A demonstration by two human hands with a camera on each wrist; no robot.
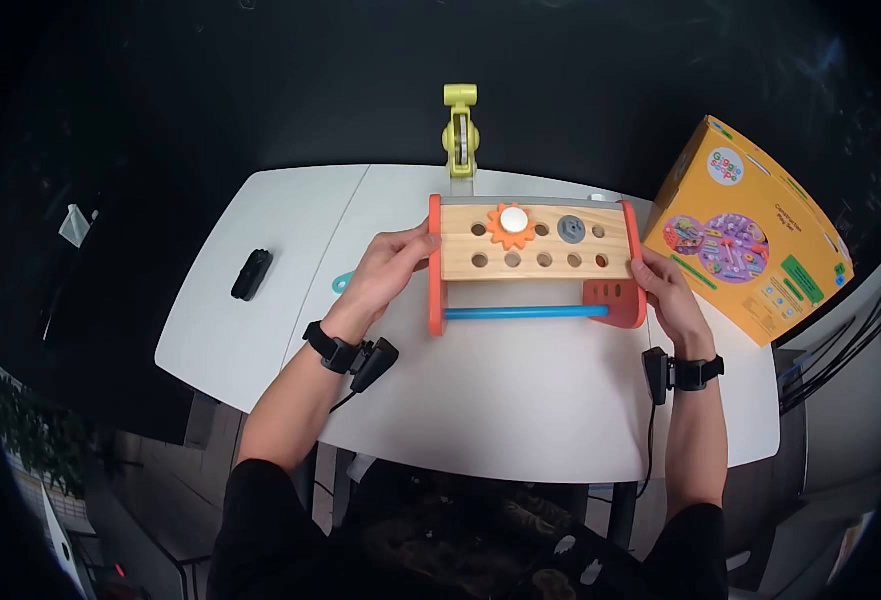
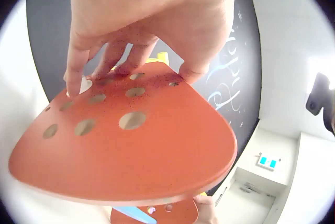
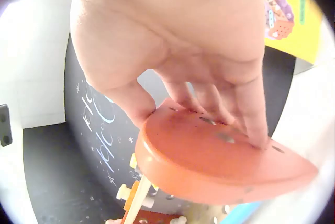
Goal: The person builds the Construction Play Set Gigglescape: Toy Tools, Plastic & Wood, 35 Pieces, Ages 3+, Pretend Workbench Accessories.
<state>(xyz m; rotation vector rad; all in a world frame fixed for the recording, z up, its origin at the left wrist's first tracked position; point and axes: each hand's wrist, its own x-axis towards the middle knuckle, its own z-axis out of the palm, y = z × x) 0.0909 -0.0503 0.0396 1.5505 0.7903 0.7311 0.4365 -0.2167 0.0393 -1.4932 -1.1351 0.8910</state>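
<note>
A wooden toy workbench (image 1: 536, 268) with red-orange side panels stands between my two hands in the head view. Its face carries an orange gear (image 1: 499, 238) under a white knob and a grey bolt head (image 1: 572, 229), among rows of holes. A blue rod (image 1: 526, 312) runs along its lower front. My left hand (image 1: 389, 270) grips the left side panel (image 2: 125, 150) near its top, fingers on one face and thumb at the edge. On the other side, my right hand (image 1: 669, 295) holds the right side panel (image 3: 220, 166) between thumb and fingers.
A yellow-green upright piece (image 1: 460, 135) rises behind the workbench. At the table's right stands a yellow play-set box (image 1: 761, 235). A small black object (image 1: 252, 275) lies on the left of the white table (image 1: 481, 420), and a teal piece (image 1: 342, 283) lies by my left hand.
</note>
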